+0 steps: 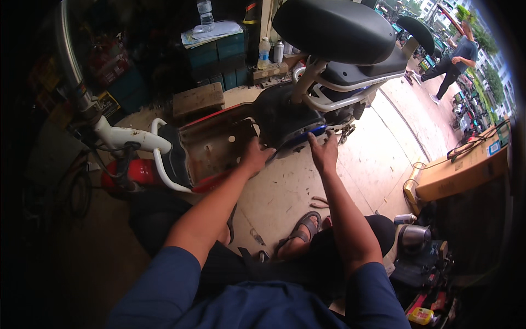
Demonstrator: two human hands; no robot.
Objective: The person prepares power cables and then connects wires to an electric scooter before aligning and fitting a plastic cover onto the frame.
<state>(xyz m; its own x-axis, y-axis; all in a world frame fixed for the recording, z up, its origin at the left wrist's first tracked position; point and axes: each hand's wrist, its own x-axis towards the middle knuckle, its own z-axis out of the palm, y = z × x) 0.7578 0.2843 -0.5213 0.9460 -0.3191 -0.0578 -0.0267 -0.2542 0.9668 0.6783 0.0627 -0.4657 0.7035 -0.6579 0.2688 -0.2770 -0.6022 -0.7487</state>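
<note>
An electric scooter lies across the view, its footboard section an uncovered rusty metal tray (211, 147) with holes. A blue-and-black side panel (301, 136) runs low along its body, under the seat. My right hand (324, 149) pinches the panel's rear part between thumb and fingers. Close to the front end of the panel is my left hand (256, 157), its thumb pointing toward the panel's edge. The left fingers are bent and partly hidden, so their hold is unclear. Above both hands sits the black seat (337, 30) on white tube rails (334, 101).
Pliers (319, 203) and a small tool (257, 237) lie on the floor near my sandalled foot (307, 227). A cardboard box (466, 172) stands at right, above spray cans and tools. Bottles (264, 52) and a wooden block (198, 100) are behind the scooter. A person (460, 57) is outside.
</note>
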